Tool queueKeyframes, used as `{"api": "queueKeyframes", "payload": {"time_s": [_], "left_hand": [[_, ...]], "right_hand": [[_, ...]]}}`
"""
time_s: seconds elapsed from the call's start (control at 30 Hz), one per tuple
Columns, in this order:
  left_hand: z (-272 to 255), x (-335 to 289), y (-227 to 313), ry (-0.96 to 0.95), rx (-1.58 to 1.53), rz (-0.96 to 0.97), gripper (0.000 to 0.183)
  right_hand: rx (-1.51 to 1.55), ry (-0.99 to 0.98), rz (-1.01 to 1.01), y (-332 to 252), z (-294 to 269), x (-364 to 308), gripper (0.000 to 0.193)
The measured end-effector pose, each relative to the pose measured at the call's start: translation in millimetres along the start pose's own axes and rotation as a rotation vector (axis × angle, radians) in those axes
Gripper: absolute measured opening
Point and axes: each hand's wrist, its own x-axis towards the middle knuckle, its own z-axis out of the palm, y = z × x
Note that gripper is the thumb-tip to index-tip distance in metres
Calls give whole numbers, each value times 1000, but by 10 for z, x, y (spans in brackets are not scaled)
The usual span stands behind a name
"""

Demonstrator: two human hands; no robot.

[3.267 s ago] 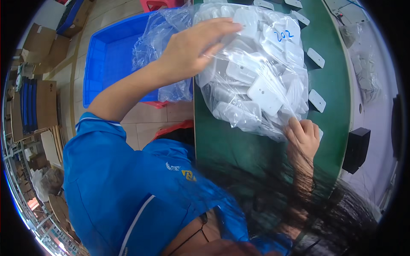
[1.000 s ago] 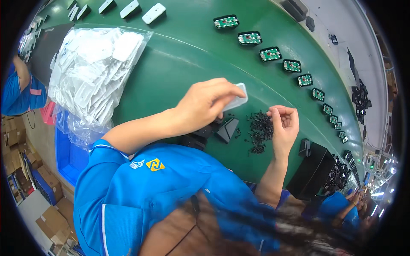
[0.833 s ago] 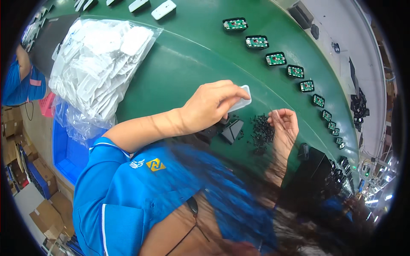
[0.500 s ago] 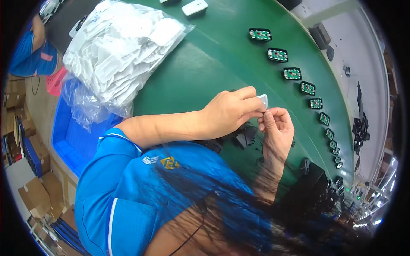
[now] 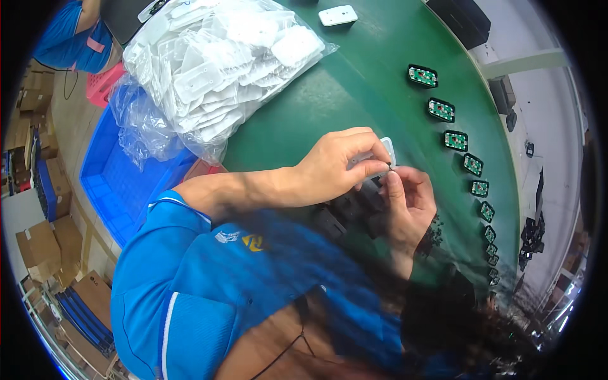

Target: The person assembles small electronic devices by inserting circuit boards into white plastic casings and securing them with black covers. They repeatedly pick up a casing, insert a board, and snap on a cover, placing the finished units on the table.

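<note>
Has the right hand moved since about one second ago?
Yes, to the left: the right hand was at the right edge of the pile of small black pieces; now the pieces that show lie to its right.

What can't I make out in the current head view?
All in the head view:
Tiny dark piece: too small to identify, partly covered by fingertips.
White cover: partly hidden by the left hand.
Lower-right tabletop: obscured by blurred hair.
Co-worker: cut off by the picture's rim.
</note>
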Motion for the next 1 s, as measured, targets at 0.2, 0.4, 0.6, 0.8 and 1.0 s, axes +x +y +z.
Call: {"api": "queueKeyframes", "payload": {"time_s": [0.2, 0.4, 0.6, 0.8, 1.0], "left_hand": [[-23, 65, -172, 96, 267, 238, 20], [-324, 113, -316, 49, 989, 367, 23], [-386, 68, -206, 157, 434, -130, 9], [-242, -6, -106, 33, -353, -345, 16], [-187, -60, -85, 140, -427, -311, 19]], "right_hand": [[109, 4, -62, 58, -65, 63, 8], [143, -6, -115, 168, -62, 109, 8], [131, 4, -107, 159, 159, 136, 8], [-225, 82, -322, 154, 316, 123, 8], [-332, 103, -332, 154, 350, 93, 8]]}}
